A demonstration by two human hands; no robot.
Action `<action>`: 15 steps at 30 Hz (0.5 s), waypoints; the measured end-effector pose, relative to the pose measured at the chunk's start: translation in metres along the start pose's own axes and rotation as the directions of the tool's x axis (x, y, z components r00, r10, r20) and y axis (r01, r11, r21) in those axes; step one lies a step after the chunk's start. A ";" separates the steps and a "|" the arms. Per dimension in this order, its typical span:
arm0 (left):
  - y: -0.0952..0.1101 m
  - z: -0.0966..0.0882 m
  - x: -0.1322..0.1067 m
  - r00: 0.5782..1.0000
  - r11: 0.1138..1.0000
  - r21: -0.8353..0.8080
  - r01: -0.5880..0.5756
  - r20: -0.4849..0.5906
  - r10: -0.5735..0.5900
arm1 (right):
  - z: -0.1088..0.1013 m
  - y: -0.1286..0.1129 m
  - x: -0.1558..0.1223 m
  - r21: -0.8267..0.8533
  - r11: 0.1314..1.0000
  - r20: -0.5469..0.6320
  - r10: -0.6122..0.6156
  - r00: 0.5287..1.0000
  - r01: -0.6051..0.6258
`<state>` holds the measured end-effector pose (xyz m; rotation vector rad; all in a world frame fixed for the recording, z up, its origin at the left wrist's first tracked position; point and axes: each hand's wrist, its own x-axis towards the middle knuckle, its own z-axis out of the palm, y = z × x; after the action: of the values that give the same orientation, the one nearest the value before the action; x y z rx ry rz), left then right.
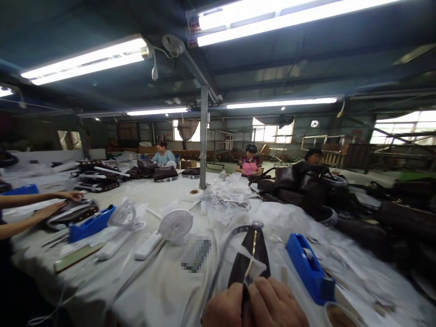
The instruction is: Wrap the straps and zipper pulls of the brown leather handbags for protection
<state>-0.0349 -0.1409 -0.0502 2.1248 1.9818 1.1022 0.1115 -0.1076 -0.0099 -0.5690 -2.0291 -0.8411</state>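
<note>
A dark brown bag [239, 265] with a gold zipper [254, 247] lies in front of me, its length pointing away. My left hand [223, 306] and my right hand [277, 303] are side by side at its near end. Both are closed, knuckles up, with a dark bit of the bag showing between them. Exactly what the fingertips pinch is hidden. Thin white wrapping [258, 267] lies over part of the zipper. A strap [229, 237] in clear plastic curves along the bag's left side to its far end.
Right of the bag stands a blue tape dispenser [306, 268] beside a small round container [340, 315]. To the left are a white fan [175, 223] and another blue dispenser [90, 225]. A co-worker's hands [56, 204] touch a bag at far left. Dark bags [289, 181] pile up at right.
</note>
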 end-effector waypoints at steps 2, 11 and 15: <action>0.011 -0.016 -0.004 0.998 0.998 -0.020 -0.051 0.045 0.052 | -0.009 -0.003 0.004 0.047 0.999 -0.003 0.015 1.000 -0.014; 0.040 -0.060 0.005 0.902 0.685 -0.591 0.425 0.341 -0.266 | -0.032 -0.010 -0.005 0.249 0.940 0.243 0.172 0.955 -0.233; 0.036 -0.052 0.005 0.800 0.301 -0.744 0.596 0.523 -0.294 | -0.030 -0.011 -0.005 0.255 0.924 0.249 0.222 0.943 -0.285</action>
<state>-0.0307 -0.1658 0.0082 0.9566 1.2022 1.1994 0.1236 -0.1375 -0.0057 -0.7632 -2.1626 -0.3287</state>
